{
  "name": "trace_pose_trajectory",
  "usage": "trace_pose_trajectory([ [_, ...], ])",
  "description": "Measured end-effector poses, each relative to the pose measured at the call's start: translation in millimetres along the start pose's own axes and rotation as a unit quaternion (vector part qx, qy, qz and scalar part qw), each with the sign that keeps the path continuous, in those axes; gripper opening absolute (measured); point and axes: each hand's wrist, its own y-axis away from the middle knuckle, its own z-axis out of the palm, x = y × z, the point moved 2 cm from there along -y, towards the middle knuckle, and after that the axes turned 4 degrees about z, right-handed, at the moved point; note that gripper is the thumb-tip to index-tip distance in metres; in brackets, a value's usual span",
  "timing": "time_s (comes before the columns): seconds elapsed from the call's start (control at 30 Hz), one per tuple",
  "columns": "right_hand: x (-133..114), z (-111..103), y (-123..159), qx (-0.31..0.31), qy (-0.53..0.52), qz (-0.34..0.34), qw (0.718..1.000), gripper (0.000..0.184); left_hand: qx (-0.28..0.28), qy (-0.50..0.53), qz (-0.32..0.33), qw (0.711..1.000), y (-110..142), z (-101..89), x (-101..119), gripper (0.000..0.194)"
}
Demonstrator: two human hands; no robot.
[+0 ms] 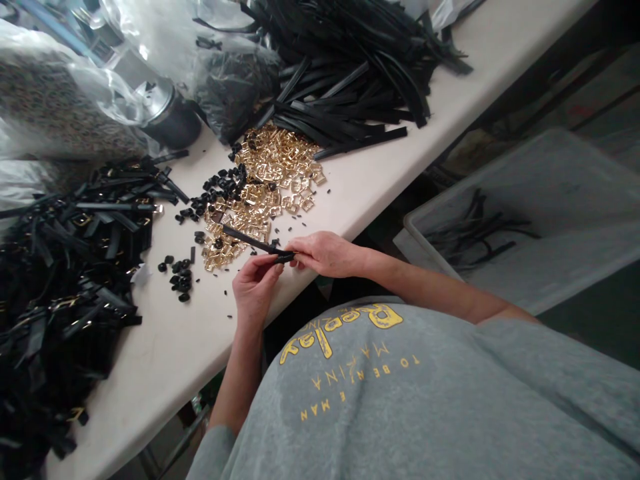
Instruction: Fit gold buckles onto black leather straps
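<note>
Both of my hands meet at the table's front edge around a black strap (250,240). My left hand (253,283) pinches it from the near left side, thumb and fingers together. From the right, my right hand (323,253) grips the same strap's end with its fingertips. The strap's free end points up and left over a heap of gold buckles (280,160). Small black loops (220,187) lie beside the buckles, and a smaller cluster of black loops (181,277) sits left of my left hand. Whether a buckle is on the strap is hidden by my fingers.
Black straps with gold buckles (65,267) are piled at the left. A bundle of loose black straps (350,80) lies at the back. Clear bags (65,100) and a dark cylindrical machine part (173,117) stand at back left. Below the table is a pale bin (540,167) holding black strips.
</note>
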Motion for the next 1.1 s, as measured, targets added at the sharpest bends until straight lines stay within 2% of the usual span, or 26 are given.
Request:
trace_pose_trajectory([
  [0.13, -3.2, 2.5, 1.2, 0.014, 0.033, 0.021, 0.999, 0.014, -0.001, -0.038, 0.033, 0.999, 2.2, 8.1, 2.8, 0.018],
  [0.23, -5.0, 1.9, 1.8, 0.018, 0.027, -0.003, 0.999, 0.014, 0.011, -0.078, 0.062, 0.995, 2.1, 11.8, 5.9, 0.014],
  [0.33, -4.5, -0.6, 1.7, 0.035, 0.009, -0.014, 0.999, 0.008, 0.005, -0.100, 0.064, 0.993, 2.0, 13.6, 8.7, 0.012],
  [0.47, -1.2, 0.8, 0.7, 0.074, -0.082, 0.014, 0.994, 0.006, -0.008, -0.026, 0.000, 1.000, 6.7, 15.0, 7.7, 0.021],
  [0.63, 0.5, 8.3, 4.2, 0.112, -0.221, 0.048, 0.968, 0.008, 0.064, 0.127, -0.110, 0.984, 8.9, 9.6, 2.8, 0.033],
  [0.7, -0.8, 9.6, 6.1, 0.116, -0.236, 0.056, 0.963, 0.008, 0.067, 0.169, -0.141, 0.973, 4.9, 8.3, 3.5, 0.038],
  [0.87, -7.1, 8.9, 8.0, 0.120, -0.165, 0.041, 0.978, 0.010, 0.032, 0.238, -0.171, 0.956, -4.1, 15.7, 9.7, 0.039],
  [1.1, -4.8, 8.8, 8.0, 0.142, -0.042, 0.064, 0.987, 0.012, 0.081, 0.237, -0.176, 0.952, 2.2, 26.3, 5.4, 0.034],
])
